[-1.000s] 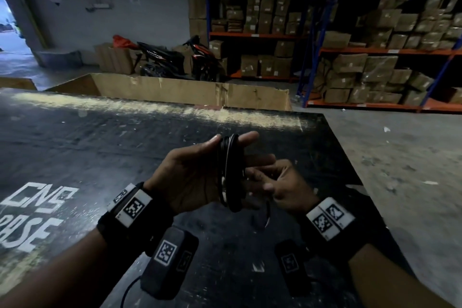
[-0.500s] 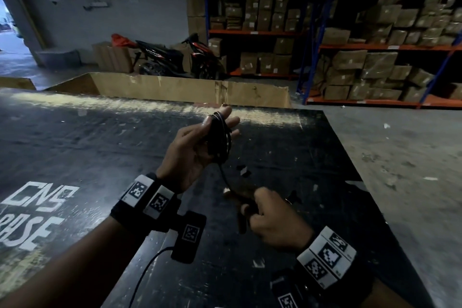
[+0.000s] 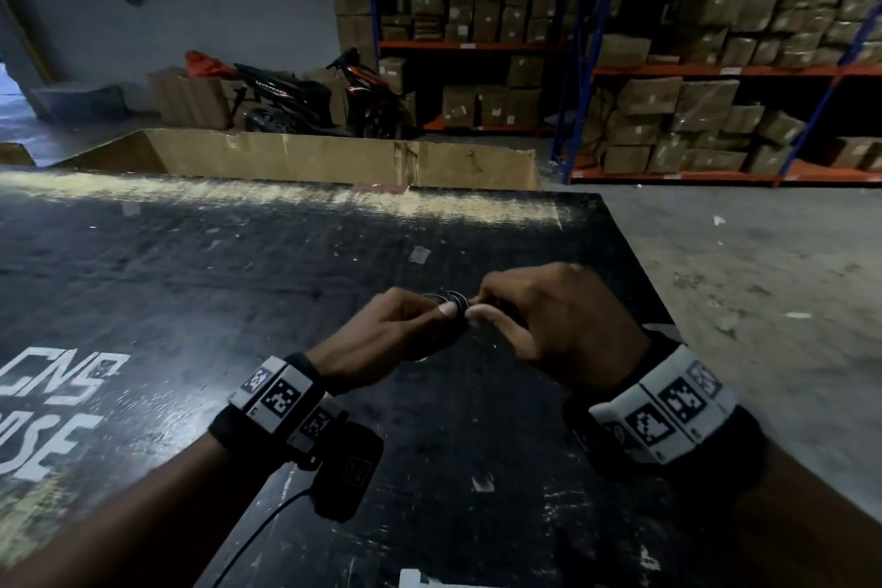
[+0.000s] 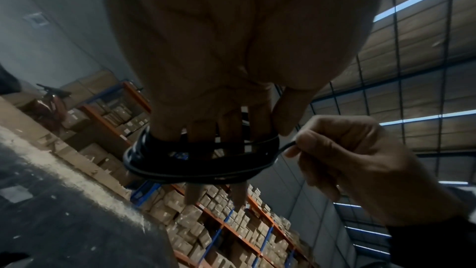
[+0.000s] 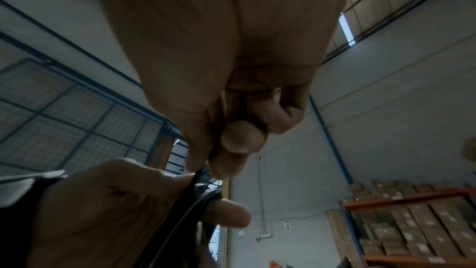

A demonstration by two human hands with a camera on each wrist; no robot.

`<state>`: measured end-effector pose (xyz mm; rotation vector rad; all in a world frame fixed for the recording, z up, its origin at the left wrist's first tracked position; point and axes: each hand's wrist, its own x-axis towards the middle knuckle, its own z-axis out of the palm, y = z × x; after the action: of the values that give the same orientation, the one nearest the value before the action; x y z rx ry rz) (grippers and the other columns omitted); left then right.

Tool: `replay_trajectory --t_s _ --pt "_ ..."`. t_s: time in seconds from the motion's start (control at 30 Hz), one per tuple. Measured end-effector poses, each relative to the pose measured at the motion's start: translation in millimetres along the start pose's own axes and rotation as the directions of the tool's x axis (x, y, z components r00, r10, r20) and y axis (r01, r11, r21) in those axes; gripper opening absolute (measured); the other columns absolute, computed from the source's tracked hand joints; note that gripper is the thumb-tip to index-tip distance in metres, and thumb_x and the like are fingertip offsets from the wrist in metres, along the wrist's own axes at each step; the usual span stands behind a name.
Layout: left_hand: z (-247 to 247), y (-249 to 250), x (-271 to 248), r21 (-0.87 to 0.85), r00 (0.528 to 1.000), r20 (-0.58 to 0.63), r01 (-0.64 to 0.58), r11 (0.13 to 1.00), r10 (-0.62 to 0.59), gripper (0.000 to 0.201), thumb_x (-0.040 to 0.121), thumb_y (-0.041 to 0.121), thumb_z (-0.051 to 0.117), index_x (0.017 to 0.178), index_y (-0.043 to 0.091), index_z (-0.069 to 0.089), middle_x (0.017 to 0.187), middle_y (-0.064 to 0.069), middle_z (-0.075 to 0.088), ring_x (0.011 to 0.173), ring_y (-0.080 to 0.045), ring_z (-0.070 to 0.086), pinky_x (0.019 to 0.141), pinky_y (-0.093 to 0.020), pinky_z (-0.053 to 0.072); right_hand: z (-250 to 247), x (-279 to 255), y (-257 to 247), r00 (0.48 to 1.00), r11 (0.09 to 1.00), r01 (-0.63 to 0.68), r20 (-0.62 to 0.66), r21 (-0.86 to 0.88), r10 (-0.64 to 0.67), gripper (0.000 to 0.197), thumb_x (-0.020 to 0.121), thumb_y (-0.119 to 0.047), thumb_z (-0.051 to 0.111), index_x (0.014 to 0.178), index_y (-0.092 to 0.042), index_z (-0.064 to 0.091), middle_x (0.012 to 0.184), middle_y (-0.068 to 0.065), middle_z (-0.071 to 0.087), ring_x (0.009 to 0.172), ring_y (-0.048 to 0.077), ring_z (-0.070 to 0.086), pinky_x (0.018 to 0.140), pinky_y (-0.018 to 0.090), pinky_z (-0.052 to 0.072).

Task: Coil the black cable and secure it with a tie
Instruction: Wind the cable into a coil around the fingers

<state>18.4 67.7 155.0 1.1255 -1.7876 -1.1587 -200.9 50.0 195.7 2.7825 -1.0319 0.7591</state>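
Observation:
The black cable (image 4: 201,162) is wound in several loops around the fingers of my left hand (image 3: 429,320), whose thumb presses the coil (image 3: 448,301) from the near side. My right hand (image 3: 482,310) is right beside it. Its thumb and forefinger pinch the loose end of the cable (image 4: 288,146) where it leaves the coil. In the right wrist view that pinch (image 5: 198,172) sits just above the coil (image 5: 206,197) on the left hand. Both hands hover above the black table (image 3: 238,282). No tie shows in any view.
The table's far edge meets a long cardboard box (image 3: 343,158). Its right edge drops to the concrete floor (image 3: 763,277). Racks of cartons (image 3: 716,62) and a parked motorbike (image 3: 310,96) stand behind. A black pack (image 3: 346,468) hangs from my left wrist.
My right hand came up from low over the table to the coil, bringing the cable's end with it. My left hand dropped and turned palm down, and the coil now lies flatter.

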Motion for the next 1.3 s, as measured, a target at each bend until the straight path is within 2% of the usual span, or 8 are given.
replay_trajectory --t_s 0.23,0.43,0.73,0.83,0.93,1.03,1.17,1.3 --pt "9 9 -12 -0.098 0.977 0.206 0.079 0.992 -0.058 0.045 0.109 0.030 0.046 0.109 -0.003 0.078 0.092 -0.044 0.069 0.064 -0.030 0.041 0.059 -0.039 0.026 -10 11 34 0.979 0.867 -0.188 0.022 0.461 0.200 0.027 0.094 -0.031 0.067 0.072 -0.014 0.064 0.058 -0.005 0.060 0.051 0.005 0.051 0.054 0.025 0.043" --pt "11 4 -8 -0.330 0.978 0.166 0.178 0.927 -0.128 0.065 0.102 0.034 0.047 0.114 -0.029 0.055 0.081 -0.023 0.067 0.075 -0.035 0.059 0.056 -0.032 0.039 0 2 25 0.971 0.814 -0.173 -0.040 0.554 0.234 0.026 0.101 -0.026 0.056 0.081 -0.012 0.067 0.060 -0.002 0.064 0.053 0.009 0.063 0.053 0.023 0.048" --pt "4 0 9 -0.635 0.980 0.041 0.174 0.752 -0.193 0.051 0.096 0.034 0.057 0.118 -0.012 0.065 0.068 -0.016 0.063 0.060 -0.029 0.067 0.087 -0.052 0.045 28 -16 18 0.983 0.872 -0.146 -0.030 0.467 0.181 0.027 0.086 -0.030 0.070 0.112 -0.024 0.064 0.098 -0.004 0.066 0.092 0.012 0.065 0.078 0.030 0.054" --pt "5 0 8 -0.638 0.980 0.062 0.186 0.748 -0.191 0.043 0.093 0.035 0.061 0.107 -0.005 0.071 0.067 -0.015 0.063 0.058 -0.028 0.068 0.074 -0.043 0.052 29 -13 26 0.977 0.743 -0.191 0.055 0.642 0.204 0.026 0.089 -0.002 0.066 0.112 -0.017 0.069 0.096 0.004 0.077 0.082 0.014 0.073 0.073 0.037 0.061" --pt "-2 -4 6 -0.577 0.975 0.100 0.218 0.787 -0.196 0.049 0.102 0.034 0.050 0.119 -0.006 0.071 0.072 -0.016 0.064 0.065 -0.029 0.068 0.085 -0.055 0.033 17 -10 38 0.973 0.550 -0.197 0.092 0.812 0.213 0.014 0.090 0.008 0.066 0.103 0.004 0.067 0.087 0.003 0.075 0.073 0.001 0.071 0.068 0.016 0.054" --pt "-5 -7 1 -0.506 0.951 0.234 0.297 0.810 -0.203 0.053 0.106 0.035 0.045 0.129 -0.008 0.065 0.080 -0.017 0.065 0.074 -0.030 0.069 0.089 -0.058 0.029 8 -3 42 0.978 0.502 -0.180 0.100 0.846 0.181 0.010 0.085 0.008 0.071 0.094 0.007 0.066 0.084 0.004 0.073 0.077 0.003 0.071 0.072 0.017 0.055" --pt "1 -1 -2 -0.500 0.908 0.390 0.349 0.792 -0.154 0.058 0.108 0.032 0.040 0.135 -0.016 0.054 0.088 -0.021 0.071 0.085 -0.036 0.076 0.078 -0.042 0.054 16 9 38 0.976 0.473 -0.113 0.009 0.874 0.215 0.011 0.081 0.003 0.075 0.092 0.002 0.074 0.088 0.024 0.076 0.079 0.018 0.073 0.075 0.022 0.059" --pt "0 -1 -1 -0.637 0.901 0.432 0.335 0.694 -0.039 0.054 0.107 0.031 0.047 0.139 -0.012 0.053 0.115 -0.031 0.070 0.113 -0.050 0.068 0.098 -0.057 0.055 37 11 40 0.951 0.385 -0.147 0.024 0.911 0.307 0.019 0.084 0.009 0.070 0.102 0.008 0.075 0.081 -0.004 0.080 0.073 0.008 0.073 0.065 0.014 0.056"
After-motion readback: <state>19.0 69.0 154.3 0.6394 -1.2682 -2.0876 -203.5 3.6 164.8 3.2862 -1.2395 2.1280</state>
